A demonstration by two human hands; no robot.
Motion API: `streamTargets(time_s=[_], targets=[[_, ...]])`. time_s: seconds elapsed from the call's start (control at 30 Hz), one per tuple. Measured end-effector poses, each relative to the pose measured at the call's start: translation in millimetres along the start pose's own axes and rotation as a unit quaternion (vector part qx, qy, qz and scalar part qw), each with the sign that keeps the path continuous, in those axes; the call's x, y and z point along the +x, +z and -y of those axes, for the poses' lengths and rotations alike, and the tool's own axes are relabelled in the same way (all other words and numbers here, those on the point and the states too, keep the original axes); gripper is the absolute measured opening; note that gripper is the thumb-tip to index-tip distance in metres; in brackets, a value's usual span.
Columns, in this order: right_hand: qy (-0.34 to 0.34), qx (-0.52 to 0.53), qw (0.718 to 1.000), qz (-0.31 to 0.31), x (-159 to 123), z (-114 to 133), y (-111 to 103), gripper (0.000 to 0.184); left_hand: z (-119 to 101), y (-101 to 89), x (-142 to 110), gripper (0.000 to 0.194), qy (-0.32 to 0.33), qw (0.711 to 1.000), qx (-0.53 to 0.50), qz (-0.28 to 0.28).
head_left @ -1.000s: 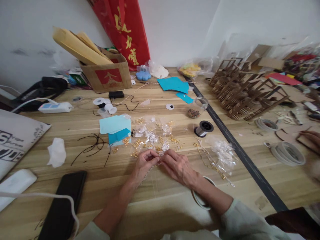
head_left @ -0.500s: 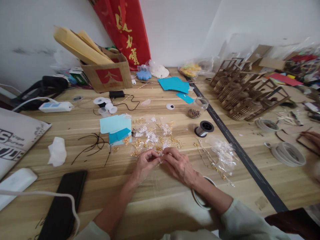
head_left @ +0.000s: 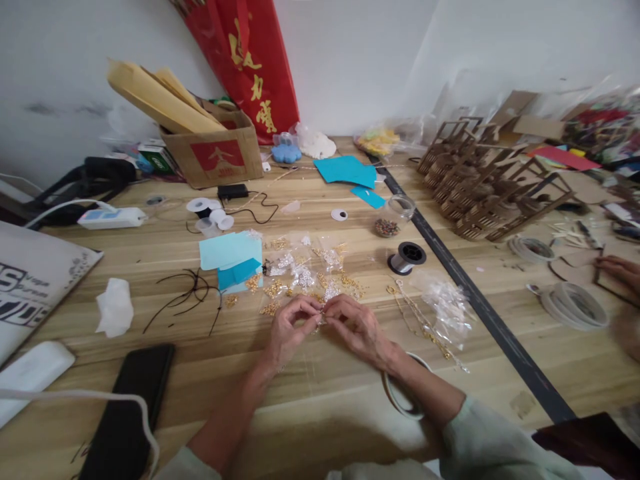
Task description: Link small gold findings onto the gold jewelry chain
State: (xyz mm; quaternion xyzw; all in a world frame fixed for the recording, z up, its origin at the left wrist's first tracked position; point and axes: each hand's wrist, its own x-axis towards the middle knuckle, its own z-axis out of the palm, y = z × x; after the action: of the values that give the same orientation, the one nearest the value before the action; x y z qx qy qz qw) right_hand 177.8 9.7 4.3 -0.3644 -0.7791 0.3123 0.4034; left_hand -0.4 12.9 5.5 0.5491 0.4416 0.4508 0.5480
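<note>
My left hand (head_left: 291, 328) and my right hand (head_left: 359, 328) meet fingertip to fingertip over the wooden table (head_left: 310, 393). Both are closed in a pinch; what lies between the fingertips is tiny, with a small silvery glint below it, and I cannot make out its kind. Just beyond my fingers are small piles of gold beads (head_left: 274, 288) and little clear bags with silvery pieces (head_left: 303, 275). Gold and silver chains (head_left: 417, 311) lie to the right of my right hand, beside a heap of crumpled clear plastic bags (head_left: 447, 308). A spool of wire (head_left: 407, 257) stands behind them.
Black cords (head_left: 193, 293), a black phone (head_left: 131, 410) and a white cable lie left. A glass jar of beads (head_left: 393, 217) and blue sheets (head_left: 345, 172) sit farther back. Wooden lantern-like frames (head_left: 493, 180) stand right, near another person's hand (head_left: 620, 272). A roll of tape (head_left: 400, 393) lies under my right forearm.
The fingers of my right hand have shifted slightly and now bend more, with the thumb showing. My left hand stays almost in place. The camera view has moved a little.
</note>
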Motion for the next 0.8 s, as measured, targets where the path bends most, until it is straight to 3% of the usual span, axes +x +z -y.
streamTargets(time_s=[0.37,0.67,0.8], targets=[[-0.019,-0.020,0.999,-0.027,-0.6,1.6,-1.5,0.006,5.0,-0.3,2.6,0.010,-0.002,1.000,0.006,0.018],[-0.048,-0.031,0.998,-0.006,-2.1,-1.9,-1.2,0.009,4.6,-1.0,2.3,0.008,-0.049,0.997,0.025,0.051],[-0.068,-0.081,0.994,0.010,-2.1,0.4,-3.2,0.011,4.6,-1.9,3.3,0.011,-0.036,0.996,0.033,0.077]])
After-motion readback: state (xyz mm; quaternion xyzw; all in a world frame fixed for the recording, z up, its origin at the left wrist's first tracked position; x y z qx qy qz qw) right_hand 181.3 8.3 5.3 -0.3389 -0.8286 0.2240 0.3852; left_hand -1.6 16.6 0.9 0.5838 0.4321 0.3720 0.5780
